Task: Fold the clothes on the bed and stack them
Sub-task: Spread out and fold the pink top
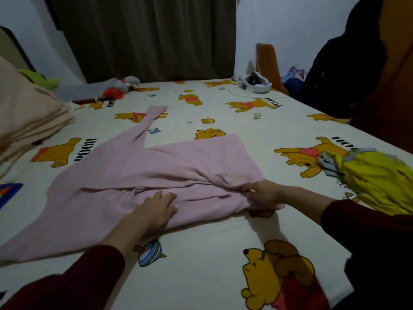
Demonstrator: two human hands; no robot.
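One pink top (143, 175) lies flat mid-bed (201, 242). The left hand (156, 209) presses it with straight fingers. The right hand (261, 193) pinches its fold. One yellow pile (377, 184) sits at the right edge.

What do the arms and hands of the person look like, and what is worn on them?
Both arms wear long dark maroon sleeves, pushed up so the forearms are bare. The left hand and right hand are bare: no gloves, rings, watch or bracelets show. The left sleeve and right sleeve are plain, without markings.
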